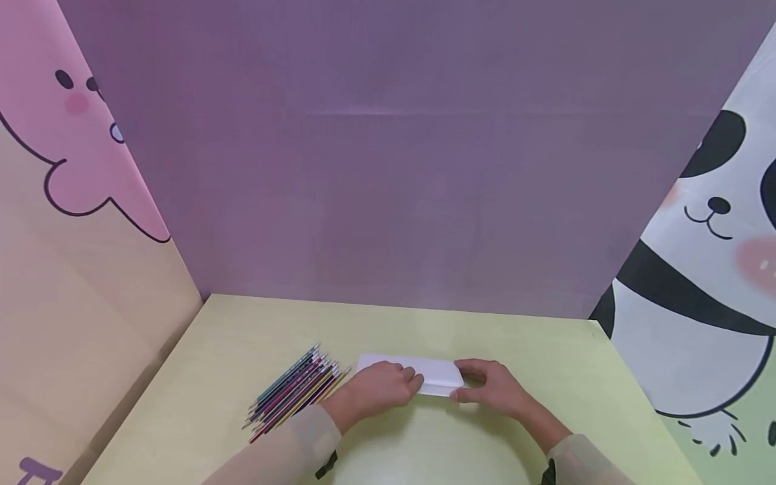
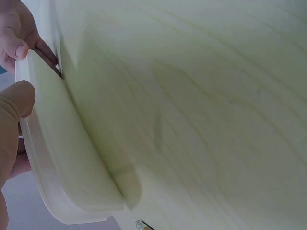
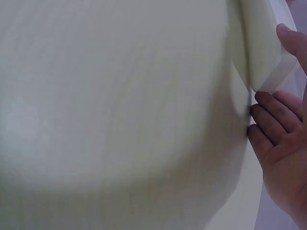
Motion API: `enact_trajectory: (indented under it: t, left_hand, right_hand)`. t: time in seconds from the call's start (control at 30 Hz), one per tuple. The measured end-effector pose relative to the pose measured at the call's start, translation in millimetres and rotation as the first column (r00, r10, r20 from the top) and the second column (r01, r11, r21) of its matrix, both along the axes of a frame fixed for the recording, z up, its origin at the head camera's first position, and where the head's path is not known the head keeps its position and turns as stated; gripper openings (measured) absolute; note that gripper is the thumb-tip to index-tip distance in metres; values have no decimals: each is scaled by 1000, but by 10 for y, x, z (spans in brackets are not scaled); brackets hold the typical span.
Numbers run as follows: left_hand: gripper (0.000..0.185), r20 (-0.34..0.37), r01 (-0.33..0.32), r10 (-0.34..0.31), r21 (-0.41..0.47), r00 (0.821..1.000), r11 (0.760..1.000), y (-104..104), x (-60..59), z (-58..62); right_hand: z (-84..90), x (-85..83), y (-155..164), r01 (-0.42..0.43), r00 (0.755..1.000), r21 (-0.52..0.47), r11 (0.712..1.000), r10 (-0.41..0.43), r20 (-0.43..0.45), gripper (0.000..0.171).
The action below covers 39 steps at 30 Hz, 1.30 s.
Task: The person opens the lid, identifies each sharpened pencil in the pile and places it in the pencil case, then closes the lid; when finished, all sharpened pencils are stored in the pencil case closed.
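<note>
left hand (image 1: 382, 384): fingers curled over the left end of a white box (image 1: 433, 374), thumb (image 2: 17, 98) against its rim; gripping.
right hand (image 1: 491, 387): fingers (image 3: 271, 117) curled at the right end of the box, thumb over the top edge; gripping.
box: flat, oblong, rounded corners, lying on the table (image 1: 545, 357) near its front middle, held between both hands. one long edge looks raised off the table in the wrist views; whether that is a lid opening cannot be told.
handling, as judged: light, stiff plastic, smooth and a little slippery; not fragile. best taken at the short ends, thumb on top and fingers under the rim, as both hands do now.
pencils (image 1: 294, 392): a loose fan of coloured ones just left of the left hand, on the table, apart from the box.
views: head view alone gives both hands, the pencils and the box's place on the table. left wrist view shows the rounded corner and thin rim of the box; right wrist view shows the fingers tucked under its end.
</note>
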<state>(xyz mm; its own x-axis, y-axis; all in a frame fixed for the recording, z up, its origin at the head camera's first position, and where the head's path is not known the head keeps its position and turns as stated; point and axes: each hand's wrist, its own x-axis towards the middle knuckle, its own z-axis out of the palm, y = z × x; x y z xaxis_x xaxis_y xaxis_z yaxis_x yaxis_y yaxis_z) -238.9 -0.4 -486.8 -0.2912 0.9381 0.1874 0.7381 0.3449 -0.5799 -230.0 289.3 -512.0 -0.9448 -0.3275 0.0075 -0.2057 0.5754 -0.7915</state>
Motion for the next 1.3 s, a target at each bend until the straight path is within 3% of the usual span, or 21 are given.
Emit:
enact_trajectory:
  t: [0.3, 0.47, 0.6, 0.7, 0.77, 0.83, 0.87, 0.93, 1.07, 1.17, 1.23, 1.3]
  left_hand:
    - [18, 15, -8, 8, -1, 1000, 1000, -8, 0, 2]
    - [11, 159, -68, 53, 91, 986, 993, 21, -30, -34]
    - [16, 327, -148, 85, 173, 941, 974, 54, -64, -63]
    - [25, 440, -208, 110, 181, 891, 961, 69, -73, -54]
    - [26, 496, -233, 120, 173, 860, 957, 78, -71, -34]
    - [23, 523, -237, 121, 159, 843, 958, 88, -64, -5]
    - [22, 520, -230, 122, 150, 845, 962, 94, -58, 9]
    - [21, 483, -206, 126, 117, 867, 972, 105, -44, 31]
    - [24, 321, -131, 113, 35, 940, 991, 107, -14, -9]
    - [23, 210, -91, 90, -8, 973, 996, 91, -6, -63]
    - [27, 226, -101, 100, -8, 969, 995, 80, -3, -44]
    - [26, 285, -117, 112, 3, 952, 993, 65, -13, -2]
  right_hand:
    - [-21, -51, 21, -7, 1000, 45, 999, 8, -14, 72]
    - [-33, -58, 5, 4, 1000, 48, 999, -5, 3, 72]
    - [-15, -36, -14, -7, 1000, 43, 999, 7, 9, 71]
    - [-13, -27, -21, -2, 1000, 52, 999, 2, -3, 70]
    - [-14, -26, -21, 3, 1000, 59, 998, -3, -6, 69]
    - [-15, -25, -21, 10, 1000, 64, 998, -9, -7, 69]
    - [-13, -25, -21, 12, 1000, 66, 998, -11, -6, 69]
    - [-7, -25, -22, 7, 1000, 69, 998, -6, -10, 71]
    - [-3, -28, -26, -6, 1000, 69, 998, 7, -14, 72]
    - [7, -25, -30, -10, 1000, 61, 998, 10, -1, 72]
    - [21, -20, -31, -12, 1000, 51, 999, 12, 10, 72]
    - [28, -13, -24, -19, 1000, 34, 999, 18, 16, 72]
